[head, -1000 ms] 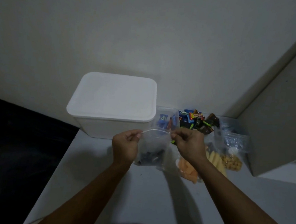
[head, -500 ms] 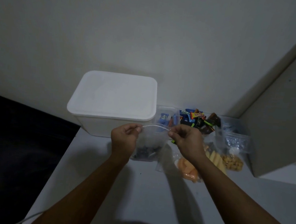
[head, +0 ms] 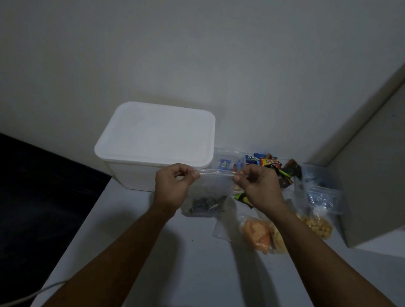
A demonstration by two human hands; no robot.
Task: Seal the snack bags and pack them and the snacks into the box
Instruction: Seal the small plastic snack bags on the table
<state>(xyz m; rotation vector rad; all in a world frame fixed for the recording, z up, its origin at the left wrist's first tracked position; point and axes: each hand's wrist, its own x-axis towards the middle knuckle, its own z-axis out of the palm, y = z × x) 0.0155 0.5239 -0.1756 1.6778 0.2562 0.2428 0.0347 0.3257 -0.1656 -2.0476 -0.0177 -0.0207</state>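
One lidded white box [head: 156, 134] stands far left on the counter [head: 186, 263]. Left hand [head: 172, 187] and right hand [head: 259, 184] each pinch an end of one clear zip bag [head: 211, 191], lifted. Best run fingertips along the strip, ends taut. Three more bags lie right.

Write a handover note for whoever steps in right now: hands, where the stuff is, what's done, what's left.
Left hand and right hand each pinch one end of the top strip of a clear bag of dark snacks, held above the table.
White box stands behind, lid on.
Other bags and loose wrapped snacks lie to the right.
Done: nothing packed that shows.
Left: finish sealing, open box, pack everything.
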